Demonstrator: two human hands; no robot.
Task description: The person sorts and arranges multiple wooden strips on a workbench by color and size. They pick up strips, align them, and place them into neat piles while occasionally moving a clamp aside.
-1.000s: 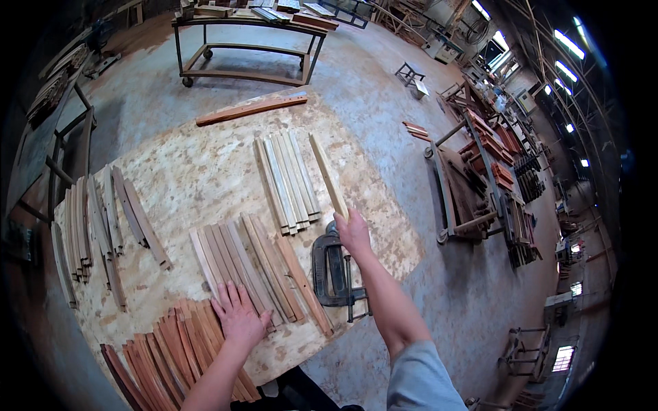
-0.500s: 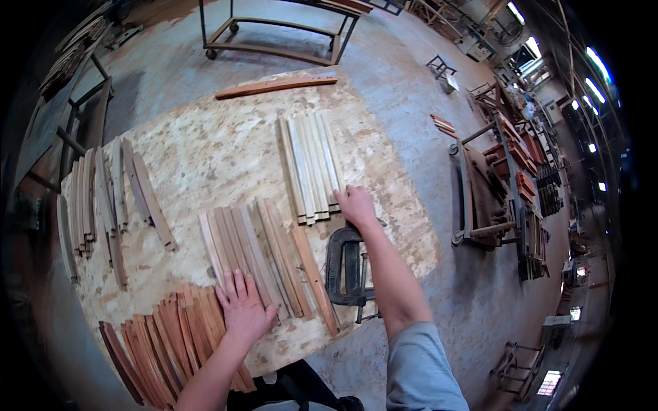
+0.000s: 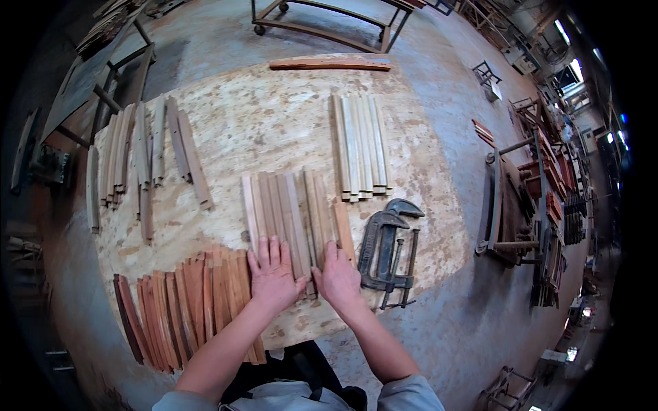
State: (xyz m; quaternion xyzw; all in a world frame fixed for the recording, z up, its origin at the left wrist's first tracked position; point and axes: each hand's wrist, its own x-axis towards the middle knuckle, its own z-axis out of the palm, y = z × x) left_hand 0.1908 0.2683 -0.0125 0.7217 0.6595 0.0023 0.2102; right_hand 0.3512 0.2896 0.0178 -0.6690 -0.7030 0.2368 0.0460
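Note:
Brownish wooden strips (image 3: 277,205) lie side by side near the middle of the table. My left hand (image 3: 275,277) rests flat on their near ends, fingers spread. At the right of this group, my right hand (image 3: 339,279) grips the near ends of a few strips (image 3: 321,209), thumb on one side and fingers on the other; its palm hides those ends. A reddish-brown strip (image 3: 344,229) lies just beyond its fingers. Farther off is a row of pale strips (image 3: 361,144). Black C-clamps (image 3: 385,250) lie to the right of my right hand.
Reddish strips (image 3: 185,301) fan out at the near left of the mottled tabletop (image 3: 260,123), with greyish strips (image 3: 140,161) at the far left. One long reddish piece (image 3: 329,65) lies along the far edge. Wheeled racks (image 3: 514,245) stand on the floor around.
My right hand has left the pale strips and come back to the brownish group beside my left hand. The view has shifted, and a narrow gap now shows within that group.

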